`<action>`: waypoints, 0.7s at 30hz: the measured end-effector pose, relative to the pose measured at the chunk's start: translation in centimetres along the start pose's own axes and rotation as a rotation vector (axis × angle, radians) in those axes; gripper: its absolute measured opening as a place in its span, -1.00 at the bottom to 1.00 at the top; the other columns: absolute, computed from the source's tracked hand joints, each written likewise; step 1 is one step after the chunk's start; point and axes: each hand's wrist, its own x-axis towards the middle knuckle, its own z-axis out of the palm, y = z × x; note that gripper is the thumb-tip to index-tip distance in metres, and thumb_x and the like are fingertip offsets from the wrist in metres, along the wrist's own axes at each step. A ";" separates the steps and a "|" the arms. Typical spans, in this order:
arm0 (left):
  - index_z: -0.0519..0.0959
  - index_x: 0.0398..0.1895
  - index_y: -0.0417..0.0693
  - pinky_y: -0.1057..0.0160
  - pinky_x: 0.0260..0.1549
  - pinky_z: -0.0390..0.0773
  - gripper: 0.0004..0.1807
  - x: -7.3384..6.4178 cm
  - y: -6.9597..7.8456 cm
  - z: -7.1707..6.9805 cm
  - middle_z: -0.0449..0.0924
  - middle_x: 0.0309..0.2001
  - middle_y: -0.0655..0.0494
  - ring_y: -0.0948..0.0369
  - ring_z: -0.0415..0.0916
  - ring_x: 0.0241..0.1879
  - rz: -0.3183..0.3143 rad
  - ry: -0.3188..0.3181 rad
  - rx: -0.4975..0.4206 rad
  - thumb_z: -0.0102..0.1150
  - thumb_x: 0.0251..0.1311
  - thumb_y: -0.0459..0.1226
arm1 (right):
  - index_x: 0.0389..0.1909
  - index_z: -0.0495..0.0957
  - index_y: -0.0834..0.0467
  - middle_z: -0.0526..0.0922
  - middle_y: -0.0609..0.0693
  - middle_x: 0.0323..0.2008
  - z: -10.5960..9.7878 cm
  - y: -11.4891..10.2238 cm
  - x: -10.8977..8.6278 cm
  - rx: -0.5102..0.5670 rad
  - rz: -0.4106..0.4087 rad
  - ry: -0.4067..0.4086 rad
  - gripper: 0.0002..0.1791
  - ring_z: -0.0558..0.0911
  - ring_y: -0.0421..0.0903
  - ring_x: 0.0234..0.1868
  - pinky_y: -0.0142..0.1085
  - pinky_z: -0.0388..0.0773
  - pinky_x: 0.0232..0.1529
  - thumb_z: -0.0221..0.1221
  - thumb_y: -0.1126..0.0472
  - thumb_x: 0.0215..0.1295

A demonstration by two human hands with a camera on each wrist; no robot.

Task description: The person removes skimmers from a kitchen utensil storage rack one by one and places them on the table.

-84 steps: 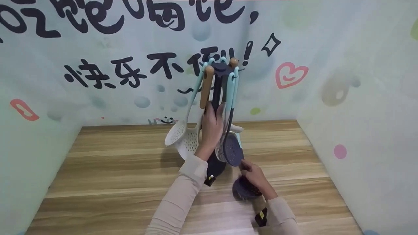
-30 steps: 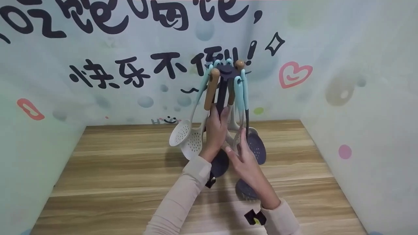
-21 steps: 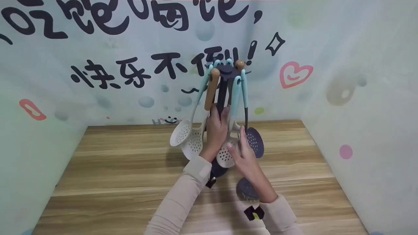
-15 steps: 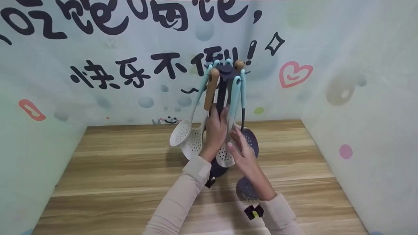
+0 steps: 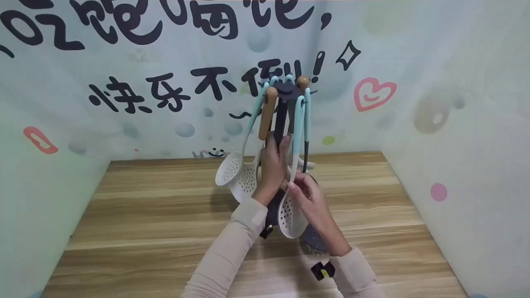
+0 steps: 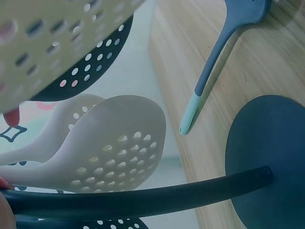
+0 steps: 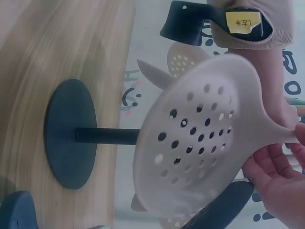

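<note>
A dark utensil stand (image 5: 287,92) with several kitchen tools hung round its top stands mid-table. My left hand (image 5: 272,167) grips its pole (image 6: 95,205), above the round base (image 7: 69,138). My right hand (image 5: 311,198) pinches the neck of a white slotted spoon (image 5: 292,219) between thumb and fingers. That spoon's mint handle (image 5: 298,128) hangs at the rack, its perforated bowl swung towards me. Behind the right hand, a dark skimmer is mostly hidden. On the left side hang a white skimmer (image 5: 229,169) and a white perforated turner (image 5: 245,182).
A dark toothed utensil with a mint handle, apparently a pasta server (image 5: 314,240), lies on the wooden table (image 5: 145,231) beneath the right forearm. Printed cloth walls (image 5: 455,103) enclose the table at the back and sides. Brown-handled tools (image 5: 268,114) also hang there.
My right hand has left the pasta server near the table and come up to the white slotted spoon, now pinched and drawn out nearer me. My left hand keeps its grip on the pole.
</note>
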 end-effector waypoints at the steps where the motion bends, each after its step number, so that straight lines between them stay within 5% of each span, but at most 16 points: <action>1: 0.33 -0.04 -0.23 0.30 -0.47 0.41 -0.23 0.0 0.0 0.0 0.31 -0.53 0.12 0.21 0.39 -0.50 0.000 0.000 0.002 -0.46 0.25 0.31 | -0.11 0.45 0.35 0.55 0.19 -0.20 0.0 -0.1 0.0 -0.002 -0.007 0.002 -0.78 0.54 -0.12 -0.17 -0.39 0.48 -0.09 0.07 0.27 0.33; 16: 0.31 -0.05 -0.20 0.33 -0.52 0.39 -0.53 -0.1 -0.1 0.1 0.38 -0.48 0.04 0.20 0.39 -0.50 0.001 -0.005 -0.007 -0.25 0.39 0.06 | -0.10 0.39 0.45 0.51 0.32 -0.19 -0.4 -0.8 -0.8 0.103 -0.043 0.011 -0.77 0.56 -0.12 -0.18 -0.42 0.49 -0.09 0.04 0.35 0.33; 21: 0.32 -0.10 -0.20 0.32 -0.58 0.36 -0.59 0.0 -0.1 0.0 0.34 -0.53 0.10 0.22 0.35 -0.57 0.010 0.017 -0.005 -0.21 0.39 0.01 | -0.11 0.40 0.44 0.54 0.11 -0.23 -0.9 -0.8 -1.3 0.129 -0.035 0.005 -0.79 0.56 -0.17 -0.21 -0.42 0.49 -0.12 0.04 0.38 0.32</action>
